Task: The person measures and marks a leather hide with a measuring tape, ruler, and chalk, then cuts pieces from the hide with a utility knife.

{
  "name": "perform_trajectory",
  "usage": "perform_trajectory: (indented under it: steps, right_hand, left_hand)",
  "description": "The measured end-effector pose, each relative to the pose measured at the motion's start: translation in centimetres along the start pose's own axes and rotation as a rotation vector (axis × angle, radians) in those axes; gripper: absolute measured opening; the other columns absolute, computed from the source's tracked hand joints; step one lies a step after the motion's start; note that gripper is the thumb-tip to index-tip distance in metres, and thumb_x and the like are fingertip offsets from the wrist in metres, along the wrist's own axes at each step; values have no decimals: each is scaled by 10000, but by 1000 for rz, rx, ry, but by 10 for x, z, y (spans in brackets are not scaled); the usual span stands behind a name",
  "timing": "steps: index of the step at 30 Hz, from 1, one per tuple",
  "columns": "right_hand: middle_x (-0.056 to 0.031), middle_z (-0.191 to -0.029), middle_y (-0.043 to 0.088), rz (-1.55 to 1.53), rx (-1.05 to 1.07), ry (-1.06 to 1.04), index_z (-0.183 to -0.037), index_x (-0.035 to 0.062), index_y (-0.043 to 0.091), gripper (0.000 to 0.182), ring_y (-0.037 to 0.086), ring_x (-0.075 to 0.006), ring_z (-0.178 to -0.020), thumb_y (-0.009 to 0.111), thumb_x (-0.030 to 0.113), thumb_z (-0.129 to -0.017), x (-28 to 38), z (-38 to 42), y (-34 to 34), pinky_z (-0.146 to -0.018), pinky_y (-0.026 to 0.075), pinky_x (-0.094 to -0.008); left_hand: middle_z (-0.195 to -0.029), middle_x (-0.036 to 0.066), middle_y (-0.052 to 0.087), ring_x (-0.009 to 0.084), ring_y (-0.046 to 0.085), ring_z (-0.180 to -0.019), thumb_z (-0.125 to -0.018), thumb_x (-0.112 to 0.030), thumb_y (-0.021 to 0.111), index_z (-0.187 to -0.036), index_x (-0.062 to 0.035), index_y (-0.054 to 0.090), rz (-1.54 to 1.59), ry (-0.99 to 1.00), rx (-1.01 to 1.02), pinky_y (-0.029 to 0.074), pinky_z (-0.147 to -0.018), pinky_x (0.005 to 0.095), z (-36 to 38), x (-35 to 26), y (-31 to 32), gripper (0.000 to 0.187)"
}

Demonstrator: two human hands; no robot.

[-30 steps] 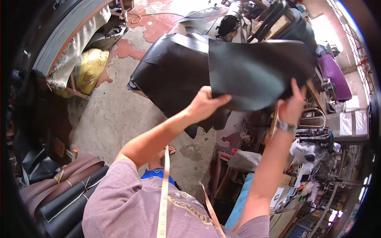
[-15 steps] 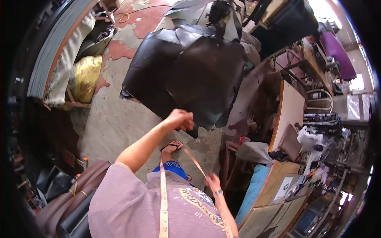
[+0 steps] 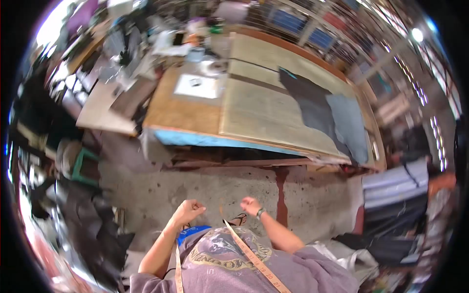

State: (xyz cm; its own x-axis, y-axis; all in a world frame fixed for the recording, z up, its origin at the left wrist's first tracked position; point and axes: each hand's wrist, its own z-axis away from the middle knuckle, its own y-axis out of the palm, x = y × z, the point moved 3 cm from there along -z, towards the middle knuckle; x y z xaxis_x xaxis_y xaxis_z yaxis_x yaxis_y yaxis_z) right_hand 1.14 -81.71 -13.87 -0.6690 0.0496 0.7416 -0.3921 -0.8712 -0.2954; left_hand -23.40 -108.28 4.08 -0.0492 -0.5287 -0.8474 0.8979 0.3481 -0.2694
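My left hand (image 3: 189, 211) is in front of my body at lower centre. Its fingers are curled together and I see nothing in them. My right hand (image 3: 251, 206) is level with it to the right, a little blurred. Its fingers are also curled, with nothing visible inside. A yellowish tape measure (image 3: 263, 267) drapes from my neck over my shirt (image 3: 303, 268). One strand slants down between the hands, its lower end blurred. The other strand hangs beneath my left forearm. Neither hand visibly touches the tape.
Ahead stands a large worktable (image 3: 188, 110) with a dark sheet piece (image 3: 310, 100) and a grey-blue piece (image 3: 349, 122) on it. Dark sheets (image 3: 88, 229) lie at the left, near a green stool (image 3: 80, 168). Stacked rolls or folded material (image 3: 395, 195) stand at the right.
The view has swung right, from the dark sheets on the floor to the worktable. My left hand has drawn back closer to my body. My right hand has come away from the tape strand.
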Motion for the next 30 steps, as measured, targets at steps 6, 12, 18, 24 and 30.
perform_trajectory:
  steps: [6,12,18,24,30]
  right_hand:
    - [-77,-998,748,66,27,183,-1272,40,668,401,707,-165,-866,675,292,-960,-135,105,-77,-771,570,-311]
    - [-82,-920,719,-700,-733,760,-1123,104,679,299,679,-230,-763,607,325,-935,-361,253,-223,-644,515,-390]
    - [-58,-691,627,-1047,-1006,843,-851,118,624,110,601,-208,-535,585,166,-943,-421,309,-258,-414,434,-349]
    - [-47,-694,612,-1241,-862,704,-820,126,593,172,594,-203,-542,530,162,-977,-355,201,-223,-420,429,-330]
    - [-36,-696,597,-1266,-882,679,-789,133,562,239,588,-198,-550,475,158,-1010,-284,155,-293,-425,425,-310]
  left_hand:
    - [-910,151,757,231,721,-847,-877,-317,768,-1026,10,746,-198,26,208,565,-782,360,-95,-60,126,360]
    - [-932,171,751,290,729,-877,-886,-326,753,-1032,-22,734,-350,273,474,565,-797,386,-177,-174,251,338]
    - [-876,170,745,264,730,-821,-905,-309,737,-974,8,728,-320,480,384,567,-762,391,-291,-298,284,324]
    - [-816,151,746,235,729,-797,-887,-257,722,-940,-4,748,-118,471,-94,562,-735,379,-511,-410,266,260]
    - [-948,170,757,350,728,-991,-852,-301,758,-994,-52,716,-100,361,-548,560,-887,457,-738,-494,232,289]
